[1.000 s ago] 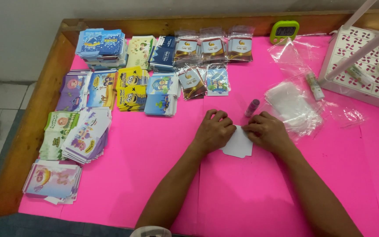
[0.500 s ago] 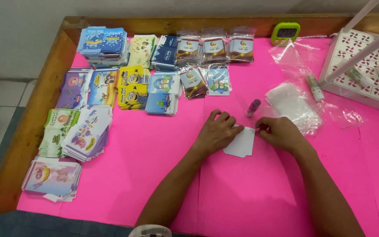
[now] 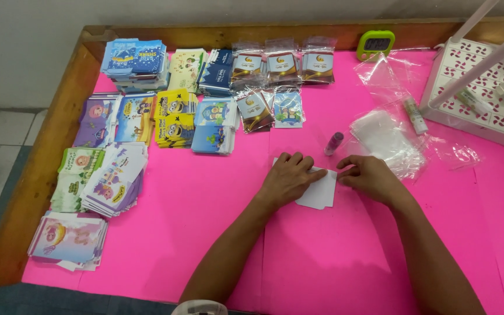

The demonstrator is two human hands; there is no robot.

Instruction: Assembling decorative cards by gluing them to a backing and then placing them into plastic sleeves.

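Observation:
My left hand (image 3: 289,177) lies flat on a small white card or envelope (image 3: 321,193) in the middle of the pink table cover (image 3: 205,221), pressing it down. My right hand (image 3: 370,174) touches the card's right upper edge with its fingertips pinched together. A small purple glue stick (image 3: 333,143) lies just beyond the card. To the right of it sits a pile of clear plastic sleeves (image 3: 387,138).
Stacks of printed colourful cards (image 3: 115,175) fill the left and far side, some bagged in clear sleeves (image 3: 282,64). A green timer (image 3: 375,44) stands at the back. A white perforated rack (image 3: 485,87) is at the right. A wooden rim (image 3: 48,157) borders the table.
My right hand moved right, off the card's top to its right edge. The left hand stayed on the card.

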